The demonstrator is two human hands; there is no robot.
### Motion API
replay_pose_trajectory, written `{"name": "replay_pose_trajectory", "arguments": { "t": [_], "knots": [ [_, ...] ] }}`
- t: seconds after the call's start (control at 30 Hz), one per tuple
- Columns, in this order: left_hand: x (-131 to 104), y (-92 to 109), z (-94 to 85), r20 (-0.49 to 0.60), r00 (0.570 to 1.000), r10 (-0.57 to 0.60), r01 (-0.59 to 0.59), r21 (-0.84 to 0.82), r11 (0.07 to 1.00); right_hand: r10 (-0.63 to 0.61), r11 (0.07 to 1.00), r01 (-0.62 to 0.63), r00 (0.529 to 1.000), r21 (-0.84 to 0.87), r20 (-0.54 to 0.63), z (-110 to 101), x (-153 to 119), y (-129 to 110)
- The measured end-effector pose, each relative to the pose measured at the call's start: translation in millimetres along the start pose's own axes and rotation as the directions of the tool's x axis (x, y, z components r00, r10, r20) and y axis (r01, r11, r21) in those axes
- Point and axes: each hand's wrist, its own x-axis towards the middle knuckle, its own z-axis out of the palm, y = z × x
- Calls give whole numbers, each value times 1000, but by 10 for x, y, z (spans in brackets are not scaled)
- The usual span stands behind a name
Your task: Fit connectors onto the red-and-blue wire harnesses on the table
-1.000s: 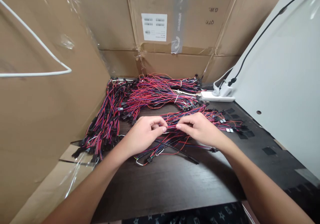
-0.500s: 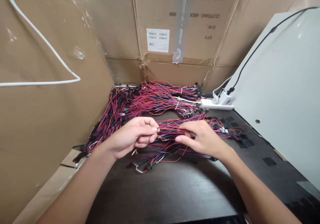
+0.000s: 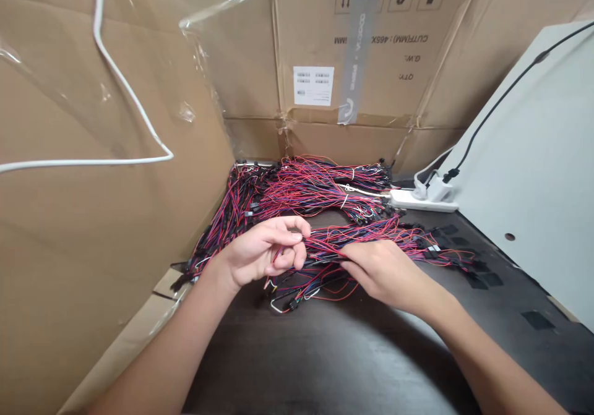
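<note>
My left hand [image 3: 271,251] is closed, its thumb and forefinger pinching a few red and dark wires [image 3: 320,243]. These run across to my right hand [image 3: 383,273], which is closed on them too, thumb and fingers pressed together. Below and behind both hands lies a loose spread of red, blue and black wires [image 3: 371,232] with small connectors at the ends. One black connector [image 3: 292,304] with a white wire loop sticks out towards me, under my hands. What sits inside the right hand's grip is hidden by its back.
Tied wire bundles [image 3: 306,192] lie at the back, and more wires [image 3: 223,217] line the left side. A white power strip [image 3: 422,201] with plugs stands back right. Cardboard [image 3: 185,174] walls off the left and back, a white panel [image 3: 533,155] the right.
The right hand has closed its thumb and fingers on the wires between the hands. The left hand keeps its pinch. The whole view has shifted, so the scene sits further right.
</note>
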Motion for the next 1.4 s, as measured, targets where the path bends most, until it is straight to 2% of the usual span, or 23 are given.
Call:
{"name": "replay_pose_trajectory", "arguments": {
  "t": [0.1, 0.2, 0.33, 0.47, 0.57, 0.7, 0.83, 0.9, 0.97, 1.07, 1.13, 1.2, 1.3, 1.33, 1.4],
  "knots": [
    [5, -28, 35, -53, 999, 3, 2, 99, 995, -39, 996, 26, 989, -91, -141, -13, -7, 64],
    [39, -79, 95, -102, 994, 27, -3, 222, 975, -48, 978, -6, 966, -209, -254, -18, -5, 89],
    [99, -167, 178, -98, 995, 26, 14, 385, 923, -47, 970, -22, 959, -241, -279, -6, 6, 96],
    [138, -278, 269, 4, 997, -75, 63, 501, 863, -101, 973, 28, 946, -230, -308, 7, 21, 90],
    [159, -379, 341, 59, 996, -63, 24, 513, 858, -135, 973, 59, 929, -224, -345, 4, 27, 85],
    [184, -494, 395, 8, 999, -46, 39, 416, 909, -146, 981, 87, 916, -171, -373, -18, 29, 93],
    [208, -546, 404, 2, 999, -44, 41, 345, 938, -203, 979, 183, 885, -88, -420, -36, 41, 96],
    [213, -550, 412, 11, 1000, -20, 15, 318, 948, -213, 977, 192, 853, -91, -476, -42, 41, 87],
    [207, -532, 420, 31, 999, -27, 18, 248, 969, -181, 983, 147, 796, -106, -578, -54, 31, 71],
    [173, -438, 413, 57, 998, -16, 9, 121, 993, -57, 997, 1, 658, -75, -751, -88, 5, 42],
    [135, -323, 383, 31, 996, 80, -81, 63, 995, 15, 998, -62, 578, -26, -816, -112, -9, 24],
    [91, -180, 325, -63, 969, 239, -235, 56, 970, 49, 998, -66, 549, 15, -835, -126, -13, 9],
    [32, 31, 159, -244, 849, 469, -423, 217, 880, 51, 999, -23, 592, 47, -804, -118, -1, 9],
    [17, 87, 77, -310, 803, 509, -434, 282, 856, 46, 999, -8, 618, 53, -785, -106, 7, 16],
    [-10, 169, -125, -472, 721, 506, -332, 406, 851, 43, 997, 19, 709, 80, -704, -68, 23, 41]
  ]
}}
